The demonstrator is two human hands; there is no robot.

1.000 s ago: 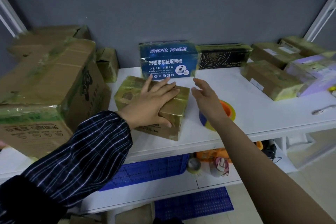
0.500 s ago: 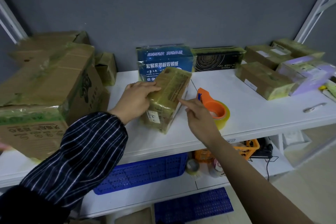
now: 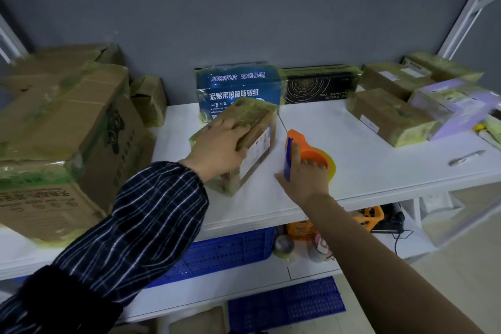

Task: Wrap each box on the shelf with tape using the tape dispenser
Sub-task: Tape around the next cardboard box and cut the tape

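Note:
A small cardboard box (image 3: 256,127) covered in yellowish tape stands on edge in the middle of the white shelf (image 3: 379,171). My left hand (image 3: 219,148) lies over its top left side and grips it. Just right of the box sits the orange and blue tape dispenser (image 3: 301,149) with a yellow tape roll. My right hand (image 3: 305,179) is closed around the dispenser's near side. A narrow gap separates the dispenser from the box.
A large taped carton (image 3: 62,138) fills the shelf's left end. A blue printed box (image 3: 238,87) and a black box (image 3: 317,84) stand against the grey wall. Several taped boxes (image 3: 390,116) lie at the right. A blue crate (image 3: 225,252) sits on the lower shelf.
My left hand tipped the small box from flat up onto its edge and holds it there. My right hand moved from beside the box onto the tape dispenser and closed on it.

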